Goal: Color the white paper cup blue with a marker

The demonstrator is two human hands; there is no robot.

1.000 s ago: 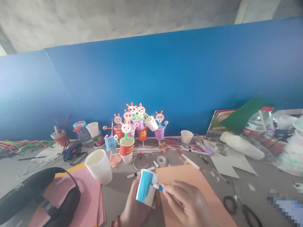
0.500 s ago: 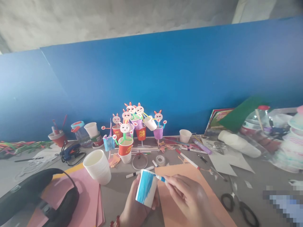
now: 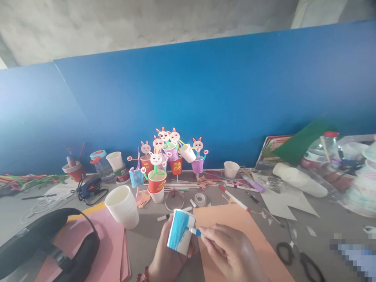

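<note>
Paper cup (image 3: 178, 234), part blue, tilted above the grey table (image 3: 141, 239), left hand (image 3: 165, 253) with fingers curled round it, right hand (image 3: 230, 250) pinching a blue marker (image 3: 196, 232) right at the coloured side, orange sheet (image 3: 232, 214) below, rabbit figures (image 3: 155, 159) behind

A big blue board (image 3: 188, 90) stands behind the gray table (image 3: 141, 239). Above the board is a rough gray wall (image 3: 147, 23). The board looks paler at both ends.
</note>
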